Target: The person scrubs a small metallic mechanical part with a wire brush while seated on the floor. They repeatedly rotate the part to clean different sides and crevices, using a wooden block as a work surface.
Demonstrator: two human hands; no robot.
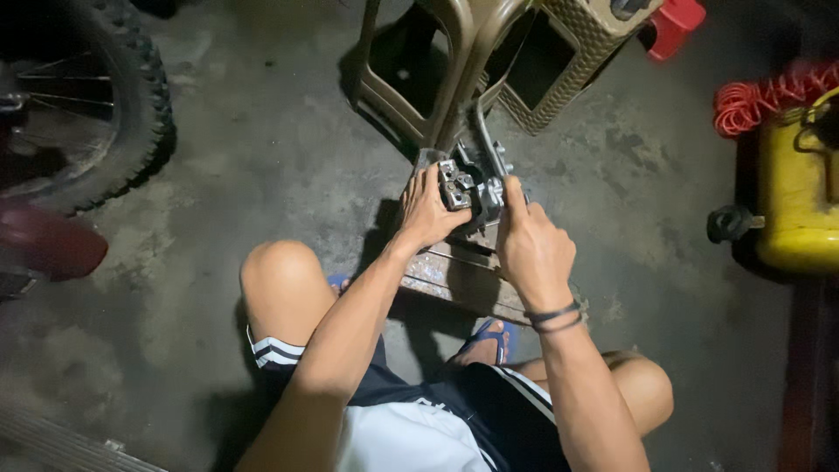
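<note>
Two hands grip a small grey metal engine part (461,185) held over a worn wooden block (454,278) on the concrete floor (262,157). The left hand (428,210) curls around its left side; the right hand (531,246) pinches its right edge, fingers closed. A tan plastic stool (454,70) stands just beyond, a motorcycle tyre (131,105) at far left.

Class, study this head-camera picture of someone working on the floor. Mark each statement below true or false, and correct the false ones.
1. Both hands grip a small metal part. True: the left hand and right hand hold the metal part.
2. A knobby tyre is at the left. True: tyre.
3. The container at the right is blue. False: the container is yellow.
4. The stool is overhead, bright green. False: the stool is tan.
</note>
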